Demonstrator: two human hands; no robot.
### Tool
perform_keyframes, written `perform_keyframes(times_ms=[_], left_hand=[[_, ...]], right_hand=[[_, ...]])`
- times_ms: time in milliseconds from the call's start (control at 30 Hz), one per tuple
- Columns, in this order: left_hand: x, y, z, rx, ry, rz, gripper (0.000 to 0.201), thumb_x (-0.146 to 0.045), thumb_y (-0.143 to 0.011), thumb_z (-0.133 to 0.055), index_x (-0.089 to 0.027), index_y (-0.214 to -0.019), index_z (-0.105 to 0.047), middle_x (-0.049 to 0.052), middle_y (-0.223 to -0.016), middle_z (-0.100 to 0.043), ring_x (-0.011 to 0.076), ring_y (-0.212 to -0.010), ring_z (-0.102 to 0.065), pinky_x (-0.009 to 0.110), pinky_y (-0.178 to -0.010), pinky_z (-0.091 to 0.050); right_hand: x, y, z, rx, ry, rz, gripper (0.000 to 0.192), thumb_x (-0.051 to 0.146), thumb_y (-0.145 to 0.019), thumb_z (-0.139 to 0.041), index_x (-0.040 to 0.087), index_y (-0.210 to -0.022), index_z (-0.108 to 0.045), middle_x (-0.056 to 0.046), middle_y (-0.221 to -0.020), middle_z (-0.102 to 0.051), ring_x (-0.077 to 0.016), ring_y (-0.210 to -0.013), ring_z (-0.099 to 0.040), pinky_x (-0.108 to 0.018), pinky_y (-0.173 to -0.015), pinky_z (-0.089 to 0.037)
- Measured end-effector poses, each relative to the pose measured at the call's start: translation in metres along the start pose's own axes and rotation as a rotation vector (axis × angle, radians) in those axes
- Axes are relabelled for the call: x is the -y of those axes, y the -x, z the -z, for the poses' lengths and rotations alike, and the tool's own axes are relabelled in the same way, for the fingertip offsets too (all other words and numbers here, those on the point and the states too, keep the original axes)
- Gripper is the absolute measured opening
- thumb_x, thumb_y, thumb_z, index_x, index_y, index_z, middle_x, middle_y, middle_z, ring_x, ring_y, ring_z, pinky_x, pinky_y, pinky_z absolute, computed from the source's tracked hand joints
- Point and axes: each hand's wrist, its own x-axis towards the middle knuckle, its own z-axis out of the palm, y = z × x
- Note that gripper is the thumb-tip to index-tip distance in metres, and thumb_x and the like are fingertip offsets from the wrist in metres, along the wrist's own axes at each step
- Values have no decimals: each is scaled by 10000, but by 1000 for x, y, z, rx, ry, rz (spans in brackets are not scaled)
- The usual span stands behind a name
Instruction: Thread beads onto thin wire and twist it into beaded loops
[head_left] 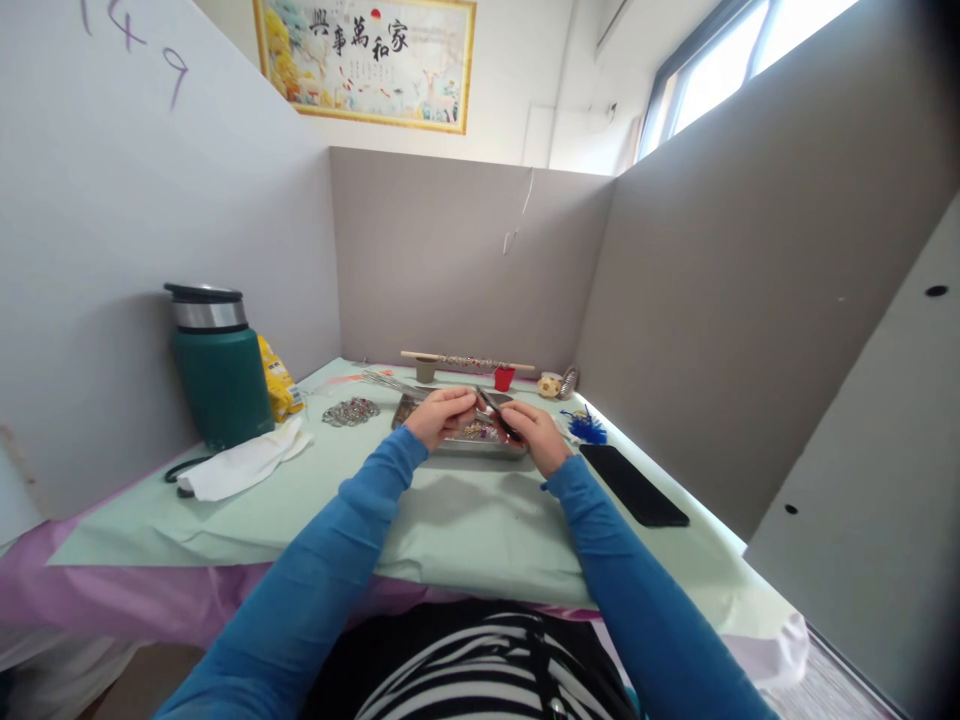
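My right hand (538, 433) is closed around a pair of dark pliers (489, 402), whose tip points up and left toward my other hand. My left hand (445, 413) is closed in a pinch near that tip; what its fingers hold is too small to make out. Both hands are over a metal tray (469, 450) that contains small colourful beads (480, 431). Left of the tray, on the pale green cloth, lies a heap of silvery beaded chain (350, 412). Thin wires (394, 380) stick out behind my left hand.
A green bottle (223, 375) stands at left beside a yellow packet (279, 380) and white tissue (244, 465). A black phone (632, 485) and blue tassel (587, 427) lie at right. Behind, a wooden rod (409, 354) with beadwork rests on two small pots, one a red pot (504, 379). Partitions enclose the table.
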Motion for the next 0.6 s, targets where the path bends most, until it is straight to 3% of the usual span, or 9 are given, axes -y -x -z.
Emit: perform_keyframes(times_ms=[267,600], left_hand=[[1,-1,0,-4,-34,7,280,-373,-792,-532,-109,-844,-609,-57,-536,-276,26,-413,-165,176,-384,-102],[4,-2,-2,-81,-189,-23,282,-437,-789,-525,-158,-759,-507,-75,-513,-277,37,-406,-187,177,-388,-123]], right_hand=[[-2,0,0,-31,5,-22,275,451,-782,-522,185,-783,-593,34,-541,-450,-89,-472,-367,-210,-417,-225],[-5,-1,-2,-77,148,49,276,446,-810,-474,191,-780,-579,43,-509,-441,-100,-464,-366,-229,-453,-292]])
